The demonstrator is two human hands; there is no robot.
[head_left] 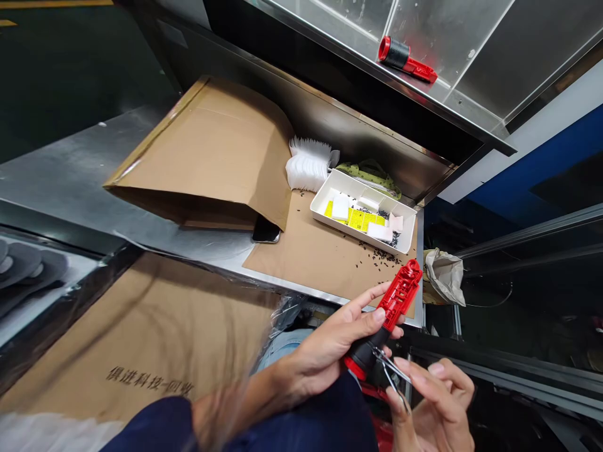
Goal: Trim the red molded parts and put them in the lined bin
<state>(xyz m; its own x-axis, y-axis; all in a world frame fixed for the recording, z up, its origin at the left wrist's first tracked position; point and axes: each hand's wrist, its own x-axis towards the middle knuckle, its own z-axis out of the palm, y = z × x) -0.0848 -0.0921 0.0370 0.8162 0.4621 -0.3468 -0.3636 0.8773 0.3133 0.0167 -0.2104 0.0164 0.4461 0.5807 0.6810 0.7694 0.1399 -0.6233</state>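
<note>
The left hand [330, 342] is closed around a red and black plastic tool body [393, 307], and its thumb and fingers grip the part where the red piece meets the round black end. The right hand [436, 402] is just beside it and a little lower, and its fingers pinch a thin metal wire piece [391, 370], which reaches to the black end of the tool body. I cannot tell exactly what kind of piece this is. Ahead of the hands, a brown paper sheet [306, 257] lies on the steel worktop [94, 176]. On this sheet, a white compartment tray [362, 210] holds white foam pieces [340, 207] and yellow labels [360, 220], and small black bits [377, 258] are scattered between the tray and the left hand. Farther ahead and left of the hands, a kraft paper envelope [202, 150] lies with a black phone [266, 229] at its edge, near a stack of white bristly pieces [307, 166]. A second red and black tool [405, 58] lies on a steel shelf [452, 88] well beyond the hands, and a crumpled paper bag [445, 276] sits to their right.
</note>
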